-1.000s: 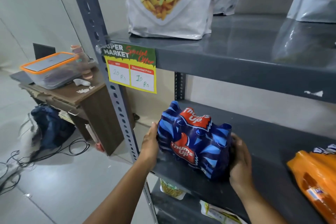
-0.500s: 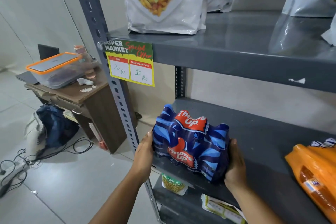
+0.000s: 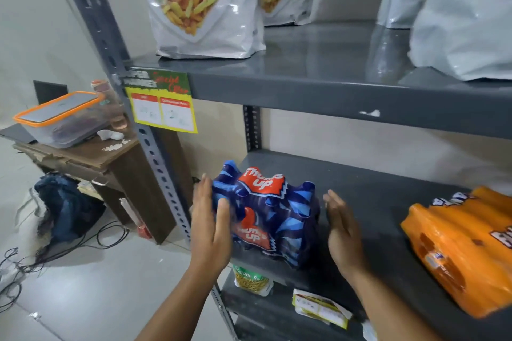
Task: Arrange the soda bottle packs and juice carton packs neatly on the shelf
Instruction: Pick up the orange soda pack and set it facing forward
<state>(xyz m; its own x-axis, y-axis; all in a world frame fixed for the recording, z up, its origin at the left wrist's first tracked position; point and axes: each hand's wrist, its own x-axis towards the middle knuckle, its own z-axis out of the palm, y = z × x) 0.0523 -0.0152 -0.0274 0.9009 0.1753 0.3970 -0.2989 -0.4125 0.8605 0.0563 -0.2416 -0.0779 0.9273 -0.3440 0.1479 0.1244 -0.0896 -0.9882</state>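
1. Left hand (image 3: 212, 225): open and flat, fingers straight. Its fingers lie against, or just beside, the left end of the blue pack; contact cannot be told for certain. It grips nothing.
2. Right hand (image 3: 342, 232): open, palm turned toward the left hand, standing just off the pack's right end with a visible gap. It holds nothing.
3. Blue soda bottle pack (image 3: 267, 213): between the two hands, resting on the middle shelf (image 3: 368, 194) at its front left corner, beside the grey slotted upright (image 3: 163, 174). It sits slightly askew to the front edge.
4. Orange soda bottle pack (image 3: 460, 252): well to the right of the right hand, on the same shelf, lying tilted and partly cut off by the frame edge.
5. Bare shelf surface: between the right hand and the orange pack, and behind both packs.
6. Above the hands: an upper shelf carrying white snack pouches (image 3: 205, 5), with a yellow price tag (image 3: 163, 108) on its left front edge.
7. Below the hands: a lower shelf with small packets (image 3: 252, 279).
8. Left of the left hand, off the rack: a wooden table (image 3: 91, 155) with a lidded plastic box (image 3: 59, 119).
9. Progress, by judgement: the blue pack appears placed, perhaps wanting squaring. The orange pack looks unaligned. No juice carton packs are in view, so much appears to remain.
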